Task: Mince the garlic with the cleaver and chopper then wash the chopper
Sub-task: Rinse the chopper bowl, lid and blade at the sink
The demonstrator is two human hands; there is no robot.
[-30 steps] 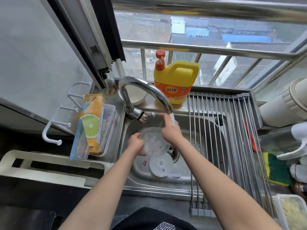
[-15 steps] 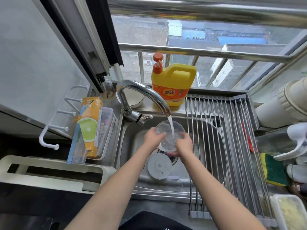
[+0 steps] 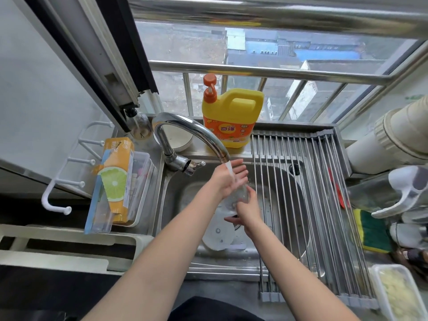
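Kitchen window with steel bars [image 3: 266,71], rooftops beyond. Steel sink [image 3: 183,195] below it, curved tap [image 3: 192,130] running, stream of water [image 3: 230,169] falling from the spout.

Left hand [image 3: 228,179] under the spout, palm turned up, fingers straight and spread, water striking the palm. It holds nothing that I can see.

Right hand [image 3: 247,207] lower and just beside the left, fingers curled round the clear chopper bowl [image 3: 234,200]. Bowl sits tilted between the 2 hands, above the sink basin; its outline is blurred by water and glare, so the exact contact of the left hand with it cannot be told.

White round chopper lid [image 3: 218,235] lies flat on the sink floor, below the hands, partly hidden by the right wrist.

Yellow detergent jug [image 3: 231,117] with orange pump stands on the ledge behind the tap. Roll-up steel drying rack [image 3: 308,205] covers the right part of the sink. Orange box with a lime picture [image 3: 117,179] stands in a clear tray left of the sink. Green and yellow sponge [image 3: 370,230] right of the rack. Clear container of minced garlic [image 3: 398,295] at lower right, near the rack's front corner, well apart from the hands.
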